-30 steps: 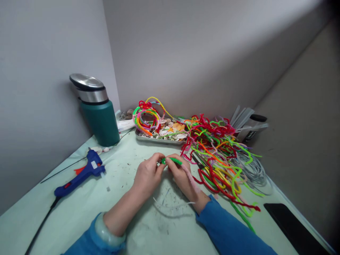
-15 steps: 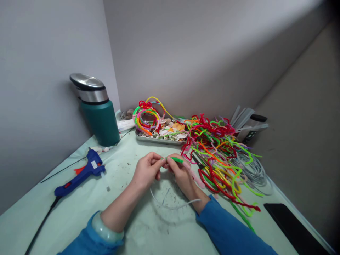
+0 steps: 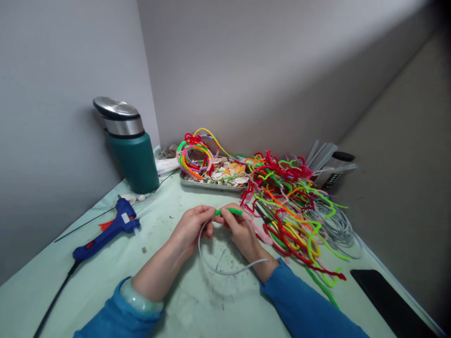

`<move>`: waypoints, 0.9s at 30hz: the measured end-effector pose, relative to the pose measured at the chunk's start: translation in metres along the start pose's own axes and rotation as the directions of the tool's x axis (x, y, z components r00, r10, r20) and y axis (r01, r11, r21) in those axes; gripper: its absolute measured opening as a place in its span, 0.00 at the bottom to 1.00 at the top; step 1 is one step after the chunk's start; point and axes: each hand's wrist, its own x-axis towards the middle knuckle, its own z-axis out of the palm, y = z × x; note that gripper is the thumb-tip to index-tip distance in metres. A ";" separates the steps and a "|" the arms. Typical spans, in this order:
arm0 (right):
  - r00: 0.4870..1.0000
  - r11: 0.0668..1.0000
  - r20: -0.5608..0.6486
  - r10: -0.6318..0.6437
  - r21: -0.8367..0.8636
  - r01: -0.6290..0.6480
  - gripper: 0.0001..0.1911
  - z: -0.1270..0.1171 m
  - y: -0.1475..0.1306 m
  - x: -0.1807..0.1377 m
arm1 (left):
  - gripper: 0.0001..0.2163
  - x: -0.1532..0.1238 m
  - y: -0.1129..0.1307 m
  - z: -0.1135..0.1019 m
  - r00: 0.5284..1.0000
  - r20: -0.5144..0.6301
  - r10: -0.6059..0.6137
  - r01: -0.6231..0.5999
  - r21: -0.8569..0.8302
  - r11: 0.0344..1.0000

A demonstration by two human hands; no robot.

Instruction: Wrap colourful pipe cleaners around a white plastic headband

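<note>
A thin grey wire (image 3: 225,273) curves in a loop below my hands, its loose end lying across my right wrist. Part of it is wrapped with green pipe cleaner (image 3: 234,211), followed by a fuzzy pink stretch (image 3: 260,233) running along the far side of my right hand. My left hand (image 3: 195,226) pinches the wire where the green wrapping ends. Thumb and fingers of my right hand (image 3: 237,226) close on the green pipe cleaner just beside it. The fingertips nearly meet, and they partly hide the point of contact.
To the left lie a blue glue gun (image 3: 105,232) and a green bottle (image 3: 132,162). A metal tray (image 3: 211,186) of shells holds colourful wrapped rings (image 3: 183,164). Tangled pipe cleaners (image 3: 282,188), scissors (image 3: 262,213), coiled wire (image 3: 340,225) and a black phone-like slab (image 3: 387,300) are on the right.
My left hand has shifted slightly left, away from my right, showing more green wrapping between them. The wire loop has swung and now shows up to my left fingertips.
</note>
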 end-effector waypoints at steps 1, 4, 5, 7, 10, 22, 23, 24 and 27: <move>1.000 1.000 -0.001 -0.010 0.003 0.010 0.09 0.000 0.000 0.000 | 0.08 0.001 0.000 -0.001 1.000 0.016 -0.016 0.017 -0.028 0.999; 0.999 0.999 0.003 -0.040 -0.009 0.040 0.09 0.001 0.000 0.000 | 0.05 0.002 0.000 -0.003 0.995 0.075 -0.063 0.071 -0.109 0.991; 0.999 0.999 0.008 -0.046 -0.014 0.046 0.09 0.001 0.000 0.000 | 0.04 0.002 0.000 -0.003 0.993 0.093 -0.079 0.091 -0.135 0.987; 0.999 0.999 0.015 -0.050 -0.014 0.050 0.09 0.000 -0.001 0.000 | 0.03 0.002 0.001 -0.004 0.988 0.119 -0.100 0.120 -0.179 0.976; 0.998 0.998 0.030 -0.059 -0.011 0.059 0.09 -0.001 -0.004 -0.001 | 0.04 0.002 0.002 -0.007 0.979 0.163 -0.123 0.160 -0.239 0.958; 0.998 0.997 0.003 -0.055 -0.052 0.055 0.09 0.001 0.001 0.000 | 0.11 0.002 -0.003 0.003 0.969 -0.169 0.177 -0.144 0.191 0.971; 0.999 0.997 0.004 -0.051 -0.055 0.051 0.09 0.001 0.002 0.000 | 0.12 0.003 -0.004 0.003 0.957 -0.187 0.224 -0.174 0.252 0.952; 0.999 0.997 0.001 -0.048 -0.058 0.048 0.09 0.001 0.003 0.000 | 0.12 0.003 -0.004 0.003 0.944 -0.194 0.268 -0.200 0.309 0.930; 0.999 0.998 -0.020 -0.037 -0.058 0.036 0.08 0.001 0.007 0.001 | 0.12 0.004 -0.006 0.001 0.913 -0.194 0.359 -0.237 0.463 0.854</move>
